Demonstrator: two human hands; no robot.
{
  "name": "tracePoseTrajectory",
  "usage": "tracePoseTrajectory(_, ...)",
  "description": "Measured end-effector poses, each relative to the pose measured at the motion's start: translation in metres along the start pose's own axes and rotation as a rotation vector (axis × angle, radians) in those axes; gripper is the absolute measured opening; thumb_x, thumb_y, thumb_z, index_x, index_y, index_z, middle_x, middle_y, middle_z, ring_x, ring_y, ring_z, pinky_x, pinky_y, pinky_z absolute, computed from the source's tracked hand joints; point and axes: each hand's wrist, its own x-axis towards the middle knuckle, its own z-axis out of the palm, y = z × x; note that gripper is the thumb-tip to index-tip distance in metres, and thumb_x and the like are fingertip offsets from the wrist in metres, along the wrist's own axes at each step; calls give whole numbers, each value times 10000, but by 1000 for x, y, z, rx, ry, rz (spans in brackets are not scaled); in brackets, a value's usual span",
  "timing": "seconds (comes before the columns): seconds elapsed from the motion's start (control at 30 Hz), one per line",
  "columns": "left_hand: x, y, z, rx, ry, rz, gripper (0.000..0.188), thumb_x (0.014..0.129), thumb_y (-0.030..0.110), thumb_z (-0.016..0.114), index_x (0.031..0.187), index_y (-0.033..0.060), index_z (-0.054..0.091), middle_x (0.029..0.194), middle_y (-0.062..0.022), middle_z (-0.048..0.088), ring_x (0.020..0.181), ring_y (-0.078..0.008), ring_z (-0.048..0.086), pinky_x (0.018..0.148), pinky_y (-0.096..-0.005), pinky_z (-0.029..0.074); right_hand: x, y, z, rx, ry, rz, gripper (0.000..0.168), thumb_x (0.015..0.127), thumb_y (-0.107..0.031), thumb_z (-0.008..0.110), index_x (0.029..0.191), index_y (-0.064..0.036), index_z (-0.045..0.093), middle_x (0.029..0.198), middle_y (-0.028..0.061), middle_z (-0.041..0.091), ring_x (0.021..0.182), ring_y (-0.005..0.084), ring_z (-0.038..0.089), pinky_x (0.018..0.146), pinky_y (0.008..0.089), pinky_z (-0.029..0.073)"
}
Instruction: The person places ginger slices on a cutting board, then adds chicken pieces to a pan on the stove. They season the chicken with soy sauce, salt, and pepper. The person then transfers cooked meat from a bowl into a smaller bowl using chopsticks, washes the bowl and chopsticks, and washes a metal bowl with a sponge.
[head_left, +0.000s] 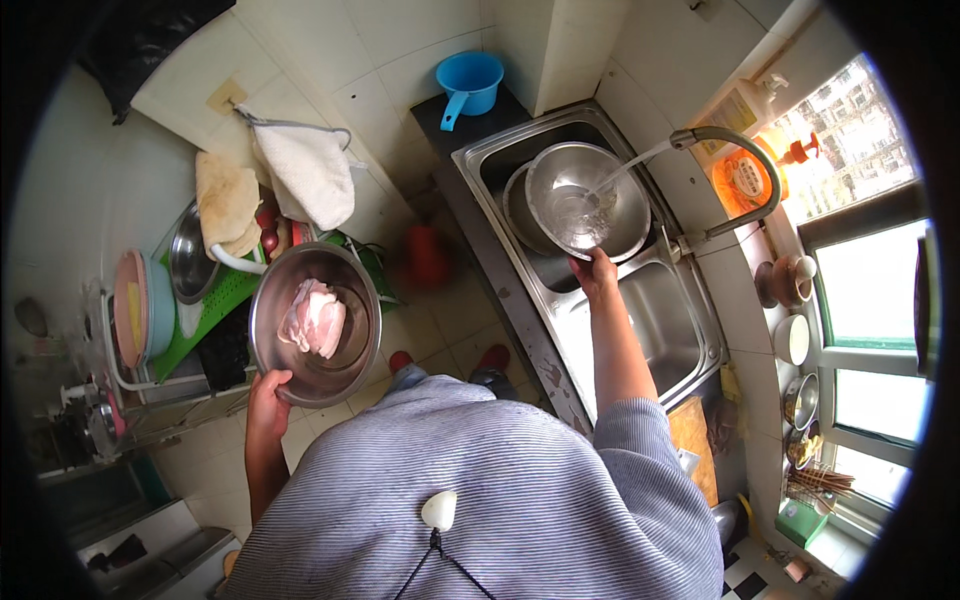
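Note:
My left hand (271, 401) grips the rim of a stainless steel bowl (360, 300), held out to the left over the floor. Pieces of raw, pale pink meat (313, 321) lie inside it. On the right, my right hand (597, 274) holds the near rim of a second steel bowl (551, 180) above the far basin of a double sink (491, 146). Water (634, 163) runs from the curved faucet (776, 169) into this bowl and splashes at its bottom. Another metal bowl (517, 214) sits beneath it in the basin, partly covered.
A blue plastic dipper (480, 79) stands on the dark ledge beyond the sink. Dish soap bottles (739, 180) line the windowsill. Left of me, a wire rack (139, 386) carries basins and a green board (217, 304); towels (304, 169) hang above. A wooden board (694, 442) lies right.

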Motion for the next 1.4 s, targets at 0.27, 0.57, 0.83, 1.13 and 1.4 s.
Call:
tracePoseTrajectory(0.27, 1, 3, 27, 5, -2, -1, 343, 782, 48, 526, 1120, -2, 492, 1026, -103, 591, 883, -220, 604, 768, -340, 500, 6, 2, -5, -74, -33, -54, 178, 792, -63, 504, 946, 26, 516, 841, 94, 548, 727, 243, 577, 581, 358, 555)
tracePoseTrajectory(0.57, 12, 6, 51, 37, -68, -12, 305, 788, 43, 539, 1089, 2, 510, 993, -84, 598, 873, -201, 601, 753, -334, 502, -26, -31, -5, -145, -308, 303, 370, 800, -202, 445, 1001, 85, 561, 955, 218, 638, 781, 255, 649, 673, 300, 556)
tracePoseTrajectory(0.83, 46, 10, 86, 89, -193, -41, 316, 782, 80, 558, 1089, 19, 511, 973, -80, 604, 853, -204, 610, 727, -340, 508, -75, -60, -19, -315, -289, 352, 417, 857, -266, 350, 989, 45, 594, 906, 178, 655, 723, 235, 655, 648, 312, 556)
tracePoseTrajectory(1.13, 104, 23, 152, 166, -408, -128, 217, 788, 80, 543, 984, -11, 562, 921, -100, 635, 805, -214, 629, 702, -350, 516, -112, -41, -38, -266, 0, 120, 305, 853, -229, 463, 985, 36, 537, 827, 210, 652, 719, 278, 664, 610, 338, 567)
tracePoseTrajectory(1.4, 159, 41, 236, 307, -613, -146, 151, 799, 129, 541, 867, 8, 599, 797, -100, 649, 667, -207, 646, 544, -352, 550, -203, 1, -87, 48, 252, 24, 279, 819, -177, 491, 992, 41, 510, 897, 186, 634, 764, 281, 661, 618, 316, 572)
